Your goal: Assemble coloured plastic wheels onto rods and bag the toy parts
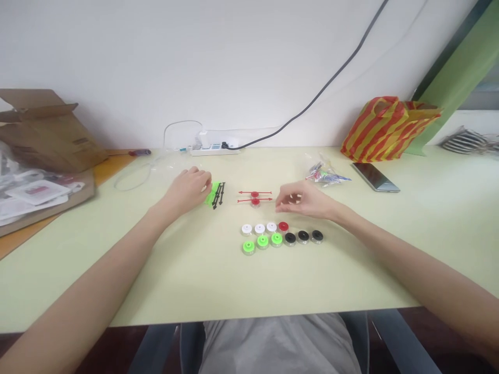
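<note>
My left hand reaches over a group of bright green plastic arrows, its bent fingertips closed at their left edge. Black arrows lie just to the right of them. My right hand is held low over the table with fingers curved and a gap inside; nothing shows in it. Left of its fingertips, two red arrows point opposite ways, each with a red round hub at its middle. Nearer me are white discs, a red disc, green discs and black discs, on clear bases.
A plastic bag of small parts, a phone and a striped bag stand at the back right. A power strip with cables lies by the wall. At left are a cardboard box and a screwdriver.
</note>
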Available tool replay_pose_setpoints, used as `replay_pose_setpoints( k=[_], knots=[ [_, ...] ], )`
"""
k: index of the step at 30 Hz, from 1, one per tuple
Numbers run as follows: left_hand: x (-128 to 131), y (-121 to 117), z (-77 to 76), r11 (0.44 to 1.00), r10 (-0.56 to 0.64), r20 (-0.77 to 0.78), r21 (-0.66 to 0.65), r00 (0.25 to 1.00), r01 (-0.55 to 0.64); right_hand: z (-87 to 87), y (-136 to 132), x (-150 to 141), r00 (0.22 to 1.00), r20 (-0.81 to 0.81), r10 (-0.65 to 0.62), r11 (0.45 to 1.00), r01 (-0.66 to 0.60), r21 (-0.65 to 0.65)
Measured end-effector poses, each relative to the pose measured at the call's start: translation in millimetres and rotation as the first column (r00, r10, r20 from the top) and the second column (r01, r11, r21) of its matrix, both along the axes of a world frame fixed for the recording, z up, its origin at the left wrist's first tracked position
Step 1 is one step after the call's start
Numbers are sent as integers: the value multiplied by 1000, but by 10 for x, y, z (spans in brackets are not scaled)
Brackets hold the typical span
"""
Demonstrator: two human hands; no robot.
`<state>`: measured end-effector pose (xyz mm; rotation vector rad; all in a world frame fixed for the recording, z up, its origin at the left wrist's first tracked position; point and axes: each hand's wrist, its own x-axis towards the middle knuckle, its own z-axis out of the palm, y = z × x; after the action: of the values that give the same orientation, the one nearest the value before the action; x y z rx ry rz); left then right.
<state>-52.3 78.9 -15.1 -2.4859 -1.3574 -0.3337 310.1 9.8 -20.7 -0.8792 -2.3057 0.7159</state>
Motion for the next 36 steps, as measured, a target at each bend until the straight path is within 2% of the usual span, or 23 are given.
replay_pose_setpoints(
  k=[3, 6, 10, 14, 20, 23, 25, 31, 36],
  knots=[
    [2, -19, 15, 999, 53, -103, 18, 993, -52, 122, -86, 22, 989, 67, 134, 943, -106, -314],
    [-36, -10, 31, 994, 106, -211, 57, 972, -96, 146, -84, 35, 981, 96, 168, 911, -118, -395],
    [-96, 27, 30, 989, 147, -266, 53, 953, -138, 80, -14, 36, 991, 130, 36, 965, 0, -262],
    [-99, 33, 7, 983, 180, -304, 14, 935, -185, -18, -7, -45, 995, 51, -81, 987, 87, -134],
    [-45, -12, 5, 981, 170, -325, -36, 930, -192, -121, -28, -181, 998, 48, -50, 998, 52, -42],
    [-17, -37, 29, 981, 158, -299, -61, 941, -184, -149, -18, -199, 998, 61, -29, 1000, 28, 11],
    [-4, -56, 54, 969, 188, -277, -102, 942, -223, -146, -30, -202, 998, 56, -36, 999, 35, 32],
    [-5, -141, 175, 914, 267, -176, -266, 948, -307, -124, -96, -194, 987, 20, -156, 981, 153, 118],
    [-42, -188, 274, 857, 317, -128, -386, 940, -342, -168, -96, -180, 969, 93, -227, 950, 199, 242]
  ],
)
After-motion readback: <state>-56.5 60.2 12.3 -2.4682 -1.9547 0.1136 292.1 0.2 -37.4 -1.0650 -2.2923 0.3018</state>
